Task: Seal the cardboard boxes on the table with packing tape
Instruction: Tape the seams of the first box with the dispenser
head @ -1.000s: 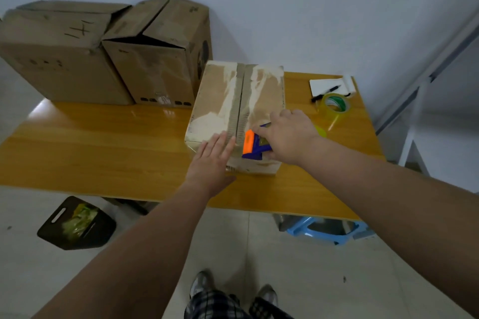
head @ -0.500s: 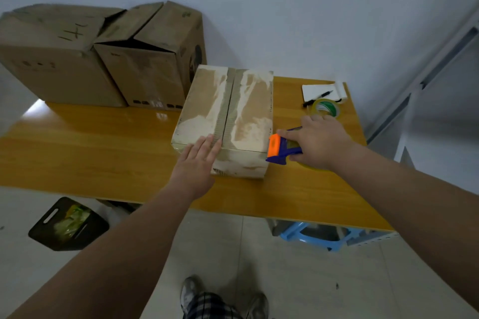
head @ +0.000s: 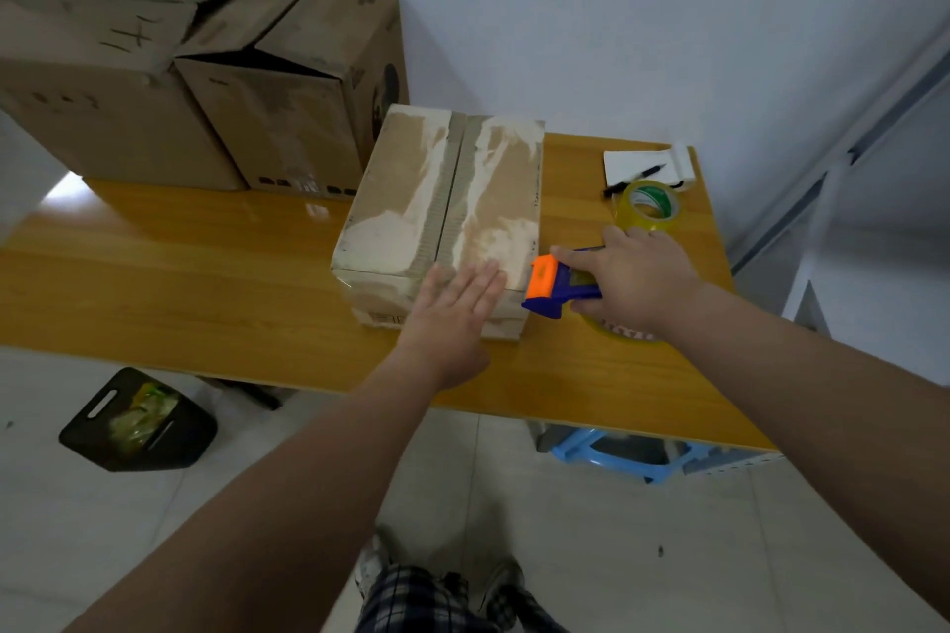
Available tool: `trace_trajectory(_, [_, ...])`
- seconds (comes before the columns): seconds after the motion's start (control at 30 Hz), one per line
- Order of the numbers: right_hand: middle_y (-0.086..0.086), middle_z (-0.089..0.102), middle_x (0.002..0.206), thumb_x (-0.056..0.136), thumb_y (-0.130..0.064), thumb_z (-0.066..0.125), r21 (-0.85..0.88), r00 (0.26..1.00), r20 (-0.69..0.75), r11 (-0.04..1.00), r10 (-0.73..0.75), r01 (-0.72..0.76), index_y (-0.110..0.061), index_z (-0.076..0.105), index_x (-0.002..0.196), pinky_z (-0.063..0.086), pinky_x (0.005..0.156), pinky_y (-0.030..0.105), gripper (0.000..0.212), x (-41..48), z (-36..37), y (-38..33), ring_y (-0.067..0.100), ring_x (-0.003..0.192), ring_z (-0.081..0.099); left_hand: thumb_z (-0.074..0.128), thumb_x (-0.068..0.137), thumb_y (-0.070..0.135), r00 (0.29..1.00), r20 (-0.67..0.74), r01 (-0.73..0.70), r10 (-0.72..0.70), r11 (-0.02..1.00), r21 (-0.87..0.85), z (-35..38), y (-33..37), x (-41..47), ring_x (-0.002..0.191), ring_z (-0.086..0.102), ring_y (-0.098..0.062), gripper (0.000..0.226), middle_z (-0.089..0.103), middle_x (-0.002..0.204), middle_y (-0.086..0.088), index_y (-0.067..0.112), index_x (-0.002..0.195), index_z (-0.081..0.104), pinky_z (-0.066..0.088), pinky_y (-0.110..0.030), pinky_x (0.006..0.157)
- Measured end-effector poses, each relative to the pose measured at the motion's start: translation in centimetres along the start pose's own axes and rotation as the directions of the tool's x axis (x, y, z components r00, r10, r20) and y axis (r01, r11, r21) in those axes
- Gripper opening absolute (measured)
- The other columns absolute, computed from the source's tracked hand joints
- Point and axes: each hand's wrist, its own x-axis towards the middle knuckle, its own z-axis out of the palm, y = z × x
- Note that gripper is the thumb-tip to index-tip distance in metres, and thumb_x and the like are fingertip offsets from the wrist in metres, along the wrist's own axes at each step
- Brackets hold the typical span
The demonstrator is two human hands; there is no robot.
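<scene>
Cardboard box (head: 442, 206), a greyish strip along its centre seam, sits in the middle of the desk (head: 205, 283) with its far end by the back edge. The left hand (head: 452, 319) lies flat, fingers straight, on the near right part of the box's top. The right hand (head: 637, 283) grips a blue-and-orange tape dispenser (head: 552, 290) just beside the box's near right corner

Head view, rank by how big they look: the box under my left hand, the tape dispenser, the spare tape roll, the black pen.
1. box
2. tape dispenser and spare tape roll: look alike; the right hand hides part of the dispenser, so unranked
3. black pen
</scene>
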Motion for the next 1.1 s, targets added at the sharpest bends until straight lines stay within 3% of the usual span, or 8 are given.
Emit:
trace_trajectory(0.17, [0.009, 0.048, 0.125, 0.089, -0.063, 0.045, 0.021, 1.000, -0.020, 1.000, -0.008, 0.008, -0.042, 0.015, 0.148, 0.038, 0.090, 0.038, 0.070, 0.3, 0.6, 0.2, 0.029, 0.113, 0.047, 0.047, 0.086, 0.039, 0.997, 0.036, 0.071, -0.073, 0.996, 0.061, 0.6, -6.4, -3.1, 0.140, -0.024, -0.014, 0.095, -0.021, 0.155, 0.007, 0.028, 0.139, -0.031, -0.015, -0.051, 0.112])
trace_trajectory(0.33, [0.009, 0.047, 0.123, 0.089, -0.063, 0.045, 0.054, 0.999, -0.045, 0.999, 0.009, -0.006, -0.043, 0.015, 0.149, 0.039, 0.087, 0.037, 0.070, -0.2, 1.4, 0.0, 0.028, 0.111, 0.048, 0.041, 0.090, 0.042, 0.989, 0.024, 0.144, -0.145, 0.989, 0.014, -0.8, -3.3, -2.1, 0.143, -0.016, -0.019, 0.084, -0.013, 0.158, -0.004, 0.015, 0.148, -0.012, -0.015, -0.047, 0.111])
trace_trajectory(0.47, [0.010, 0.047, 0.121, 0.088, -0.066, 0.043, 0.036, 0.998, -0.052, 0.999, 0.016, -0.014, -0.044, 0.013, 0.149, 0.038, 0.087, 0.038, 0.071, -0.5, 2.0, 0.0, 0.029, 0.109, 0.048, 0.042, 0.090, 0.029, 0.999, 0.030, -0.023, 0.025, 0.998, -0.066, -2.0, 1.2, 0.1, 0.143, -0.015, -0.014, 0.081, -0.014, 0.157, -0.001, 0.017, 0.148, -0.013, -0.010, -0.039, 0.116])
trace_trajectory(0.67, [0.007, 0.046, 0.112, 0.073, -0.079, 0.029, -0.031, 0.990, -0.077, 0.993, -0.115, 0.113, -0.046, 0.000, 0.148, 0.032, 0.073, 0.031, 0.088, -1.3, 2.2, 3.1, 0.022, 0.099, 0.046, 0.044, 0.091, 0.021, 0.999, 0.036, -0.008, 0.015, 0.985, -0.175, -1.0, 1.4, 0.6, 0.143, -0.013, -0.007, 0.080, -0.013, 0.158, 0.005, 0.022, 0.149, -0.011, -0.007, -0.032, 0.116])
trace_trajectory(0.87, [0.008, 0.048, 0.109, 0.068, -0.080, 0.012, -0.021, 0.998, -0.056, 0.999, -0.041, 0.040, -0.048, -0.007, 0.141, 0.039, 0.079, 0.034, 0.082, -4.9, 4.1, 7.4, 0.021, 0.095, 0.047, 0.043, 0.093, 0.023, 0.999, 0.031, -0.023, 0.029, 0.985, -0.170, -0.7, 1.5, 0.8, 0.143, -0.014, -0.009, 0.079, -0.015, 0.157, 0.004, 0.021, 0.149, -0.013, -0.007, -0.033, 0.117])
trace_trajectory(1.03, [0.006, 0.046, 0.116, 0.086, -0.069, 0.037, -0.104, 0.998, -0.007, 0.993, -0.056, 0.055, -0.044, 0.002, 0.149, 0.038, 0.084, 0.033, 0.076, -3.7, 4.7, 6.3, 0.022, 0.104, 0.046, 0.044, 0.093, 0.024, 1.000, 0.010, -0.014, 0.016, 0.990, -0.144, -0.6, 1.4, 0.9, 0.143, -0.011, -0.009, 0.079, -0.013, 0.158, 0.005, 0.021, 0.149, -0.012, -0.007, -0.032, 0.115])
trace_trajectory(1.1, [0.008, 0.047, 0.121, 0.088, -0.066, 0.040, -0.099, 0.999, 0.022, 0.994, -0.041, 0.043, -0.042, 0.006, 0.149, 0.038, 0.088, 0.035, 0.074, -3.1, 4.8, 5.0, 0.025, 0.110, 0.046, 0.044, 0.094, 0.029, 1.000, -0.027, 0.010, -0.013, 0.992, -0.128, -0.6, 1.5, 1.1, 0.145, 0.000, -0.013, 0.076, -0.003, 0.159, 0.005, 0.023, 0.150, -0.006, 0.000, -0.033, 0.116])
